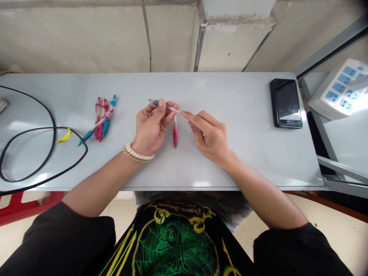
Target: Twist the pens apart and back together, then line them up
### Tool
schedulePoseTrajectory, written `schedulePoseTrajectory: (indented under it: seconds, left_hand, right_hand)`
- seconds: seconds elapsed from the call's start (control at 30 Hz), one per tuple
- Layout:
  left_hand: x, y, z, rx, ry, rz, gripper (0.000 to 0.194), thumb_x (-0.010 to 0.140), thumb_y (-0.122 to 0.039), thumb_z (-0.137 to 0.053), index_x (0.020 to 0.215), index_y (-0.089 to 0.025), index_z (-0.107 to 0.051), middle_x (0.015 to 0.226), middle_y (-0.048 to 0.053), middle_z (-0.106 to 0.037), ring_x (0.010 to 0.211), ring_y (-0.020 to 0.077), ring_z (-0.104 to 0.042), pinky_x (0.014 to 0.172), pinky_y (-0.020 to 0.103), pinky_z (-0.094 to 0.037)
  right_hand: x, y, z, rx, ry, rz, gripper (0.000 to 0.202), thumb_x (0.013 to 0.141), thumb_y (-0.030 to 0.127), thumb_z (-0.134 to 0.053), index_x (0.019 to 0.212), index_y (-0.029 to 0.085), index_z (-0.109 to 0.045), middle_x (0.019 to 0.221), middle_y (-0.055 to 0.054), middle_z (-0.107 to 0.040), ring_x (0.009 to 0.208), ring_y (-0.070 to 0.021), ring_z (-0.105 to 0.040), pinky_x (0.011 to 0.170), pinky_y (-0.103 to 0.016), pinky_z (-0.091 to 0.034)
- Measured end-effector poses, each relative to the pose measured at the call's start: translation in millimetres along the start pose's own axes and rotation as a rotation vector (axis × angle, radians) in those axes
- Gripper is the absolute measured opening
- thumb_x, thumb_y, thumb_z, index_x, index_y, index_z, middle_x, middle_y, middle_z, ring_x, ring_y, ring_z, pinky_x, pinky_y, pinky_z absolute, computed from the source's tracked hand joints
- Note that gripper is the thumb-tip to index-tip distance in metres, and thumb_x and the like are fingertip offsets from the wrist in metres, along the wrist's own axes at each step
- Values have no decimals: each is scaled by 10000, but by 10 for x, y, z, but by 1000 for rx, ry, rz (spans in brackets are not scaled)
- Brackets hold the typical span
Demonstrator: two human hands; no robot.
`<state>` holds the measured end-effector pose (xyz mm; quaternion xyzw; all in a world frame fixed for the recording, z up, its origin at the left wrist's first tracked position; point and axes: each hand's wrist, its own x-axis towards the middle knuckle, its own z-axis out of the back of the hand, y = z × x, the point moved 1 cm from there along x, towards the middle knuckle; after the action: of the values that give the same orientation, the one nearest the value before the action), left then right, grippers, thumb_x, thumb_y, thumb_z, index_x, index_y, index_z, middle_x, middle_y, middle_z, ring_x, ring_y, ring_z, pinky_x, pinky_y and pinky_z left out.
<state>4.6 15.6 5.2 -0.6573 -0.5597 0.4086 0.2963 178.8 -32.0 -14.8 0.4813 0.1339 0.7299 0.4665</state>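
My left hand [152,124] pinches a pen [173,109] with a dark grey grip and a clear barrel above the table. The pen lies nearly level, its dark end pointing left. My right hand [211,134] has its index finger and thumb closed at the pen's right end, which looks yellowish; whether it grips the barrel or a part inside is too small to tell. Beneath my hands, a pink pen [175,136] rests on the table, its upper part partly behind my left fingers. To the left lies a bunch of pink pens [99,122] and blue pens [106,125], some crossing.
A black cable [54,126] with a yellow tag [64,136] loops over the left of the grey table [247,165]. At the right stands a black device with a screen [286,103]. Beyond the table's right edge is a white power strip [339,90]; a wall runs behind.
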Motion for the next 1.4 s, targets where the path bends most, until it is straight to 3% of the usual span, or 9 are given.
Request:
schedulePoseTrajectory:
  seconds: [0.13,0.27,0.47,0.6,0.77,0.97,1.13,1.3,1.4]
  left_hand:
    - [48,-186,-43,-181,-127,161,350,1136,-147,-502,833,-161,-677,880,-3,-752,955,46,-791,779,47,-597]
    - [12,-223,-71,-222,-120,258,330,1148,-161,-463,891,-170,-670,889,-10,-763,849,29,-791,746,24,-595]
    - [25,-43,38,-17,49,117,155,1061,-254,-680,924,-185,-704,1059,39,-789,1156,149,-785,911,142,-657]
    - [33,6,94,100,101,7,203,958,-371,-830,962,-224,-690,1091,19,-794,1263,223,-750,991,260,-668]
    - [-90,59,16,147,190,-81,358,860,-433,-922,996,-254,-644,931,-23,-805,1075,213,-808,875,310,-686]
    - [-148,150,-41,117,207,-57,390,819,-453,-948,959,-237,-655,932,-11,-812,971,192,-822,838,282,-699]
    - [-143,138,-35,129,159,-83,402,821,-459,-946,952,-238,-636,948,0,-811,1072,234,-814,867,306,-703]
    - [-161,117,-55,41,150,-109,334,847,-400,-939,917,-244,-652,952,-21,-808,995,190,-813,927,322,-687]
    - [-149,111,-50,66,111,-109,354,852,-422,-929,920,-235,-637,970,1,-805,1032,208,-811,945,337,-683]
  right_hand:
    - [96,63,179,180,-4,-73,311,1124,413,-524,1263,296,-776,807,-10,-630,662,-132,-559,657,-290,-523]
    - [110,122,214,324,33,-139,323,1107,480,-553,1271,305,-769,802,-4,-630,636,-127,-536,613,-287,-495]
    - [70,139,159,183,27,-71,321,1111,441,-539,1226,294,-800,752,5,-594,633,-127,-499,615,-287,-481]
    - [49,133,151,112,32,-78,321,1117,408,-509,1229,293,-786,752,-1,-608,649,-141,-542,640,-297,-525]
    - [-45,127,46,103,31,-68,322,1114,383,-485,1377,269,-632,1027,-72,-732,919,-205,-713,829,-362,-646]
    - [-72,106,-7,83,-64,64,389,1052,262,-534,1433,312,-470,1320,-122,-636,1143,-262,-695,865,-448,-682]
    - [-48,75,15,122,-56,-89,256,1110,394,-513,1342,289,-540,1023,-41,-678,877,-190,-711,801,-388,-671]
    - [-6,67,57,145,-59,-52,279,1043,462,-660,1256,284,-633,1164,-84,-695,957,-220,-723,863,-417,-661]
    - [14,75,82,128,-61,-71,176,1085,411,-593,1142,274,-687,1029,-59,-731,879,-198,-734,795,-368,-654]
